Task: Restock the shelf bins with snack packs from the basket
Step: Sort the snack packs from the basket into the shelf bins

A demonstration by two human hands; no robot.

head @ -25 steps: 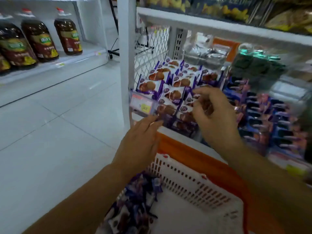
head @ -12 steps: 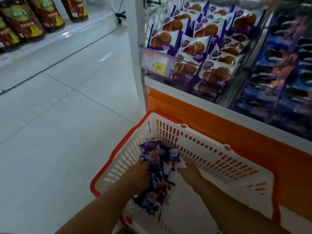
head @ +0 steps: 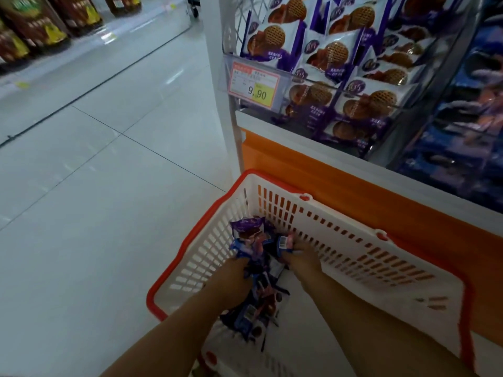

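Snack packs: where do they lie?
— Heaped in the left part of the basket, low in the middle of the frame, with both hands down among them.

What stands around, biggest first?
— Pale tiled floor fills the left half. The shelf unit takes the upper right, with a white upright, a white shelf edge and an orange base panel. The basket's far wall stands just beside that panel. Purple waffle packs fill the bin above, and a price tag reading 9.90 hangs on its front. Brown bottles line the upper left corner.

Anything hard to make out?
— Blue packs at the right edge are blurred. The bottom of the frame cuts off the basket's near end. The left hand has its fingers sunk in the heap, so I cannot tell how they lie. The right hand has its fingers curled on a pack with a barcode.

Room to move?
— White bottom shows in the basket's right half. A red rim and slotted walls close it in, and the space above it is open up to the shelf edge.
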